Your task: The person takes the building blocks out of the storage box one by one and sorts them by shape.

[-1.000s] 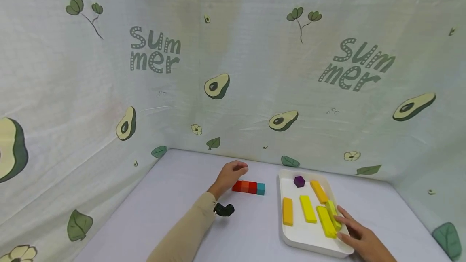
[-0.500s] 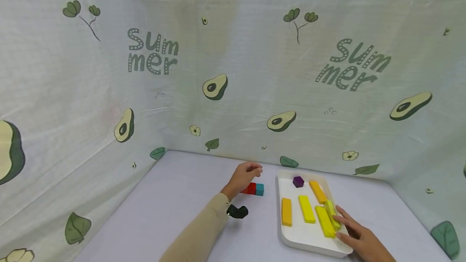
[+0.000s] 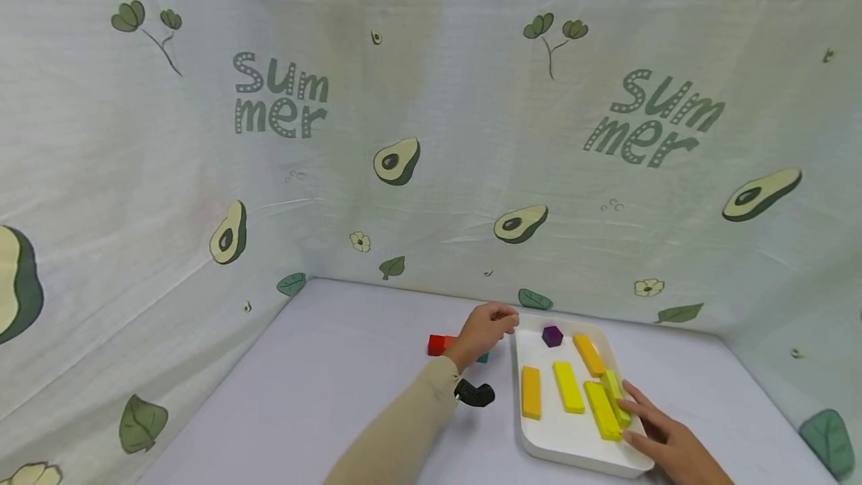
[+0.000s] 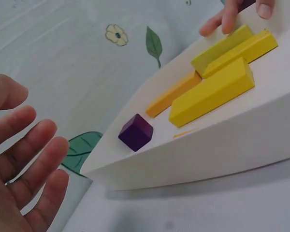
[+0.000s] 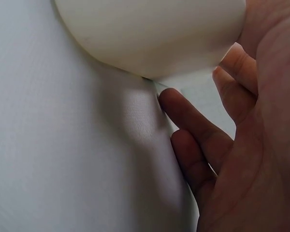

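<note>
My left hand (image 3: 486, 334) hovers over the table at the far left corner of a white tray (image 3: 579, 451); its fingers are loosely bent and hold nothing in the left wrist view. A purple cube (image 4: 136, 132) lies in the tray closest to it. Behind my left wrist is a row of small cubes, with a red cube (image 3: 436, 345) at one end and a teal cube (image 3: 483, 358) at the other; the middle is partly hidden. My right hand (image 3: 667, 436) rests over the tray's near right rim, fingers relaxed, fingertips beside a yellow block (image 3: 614, 397).
Also in the tray are an orange block (image 3: 530, 393) along the left wall, another orange block (image 3: 589, 355) toward the back right, and two more yellow blocks. A printed cloth (image 3: 444, 96) closes off the back and sides of the white table (image 3: 323, 365).
My left hand has moved right from above the row of cubes to the tray's far left corner, uncovering the row's left end. My right hand stays at the tray rim.
</note>
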Demonstrator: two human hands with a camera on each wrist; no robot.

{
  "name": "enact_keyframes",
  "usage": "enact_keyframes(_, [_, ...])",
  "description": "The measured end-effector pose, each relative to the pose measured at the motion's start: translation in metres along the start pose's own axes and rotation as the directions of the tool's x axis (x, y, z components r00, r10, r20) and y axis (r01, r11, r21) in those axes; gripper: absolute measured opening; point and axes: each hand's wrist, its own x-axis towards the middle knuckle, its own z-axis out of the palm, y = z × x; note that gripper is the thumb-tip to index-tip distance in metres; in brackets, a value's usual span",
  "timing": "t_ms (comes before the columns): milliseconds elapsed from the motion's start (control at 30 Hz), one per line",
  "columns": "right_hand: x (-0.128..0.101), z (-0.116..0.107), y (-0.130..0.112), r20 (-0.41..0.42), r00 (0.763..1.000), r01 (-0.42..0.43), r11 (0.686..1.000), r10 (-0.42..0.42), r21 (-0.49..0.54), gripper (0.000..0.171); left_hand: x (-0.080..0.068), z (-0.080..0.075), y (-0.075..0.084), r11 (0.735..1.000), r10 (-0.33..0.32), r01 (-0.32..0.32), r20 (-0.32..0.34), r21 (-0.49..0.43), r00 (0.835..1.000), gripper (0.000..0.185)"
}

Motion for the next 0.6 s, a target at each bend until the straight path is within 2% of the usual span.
enact_keyframes(267, [0.003,0.002,-0.002,0.028,0.999,-0.021,0.999,0.021,0.032,0.074,0.003,0.016,0.007,1.0,-0.03,0.03,-0.023,-0.003,0.999,0.012])
enact_keyframes(500, [0.005,0.0,0.007,0.034,0.999,-0.013,0.999,0.011,0.047,0.072,0.007,0.033,0.011,0.997,-0.039,0.042,0.043,-0.068,0.998,0.008])
enact_keyframes(600, [0.008,-0.003,0.007,0.038,0.999,-0.002,0.999,0.0,0.042,0.071,0.009,0.04,0.013,0.994,-0.051,0.053,0.028,-0.098,0.998,0.008])
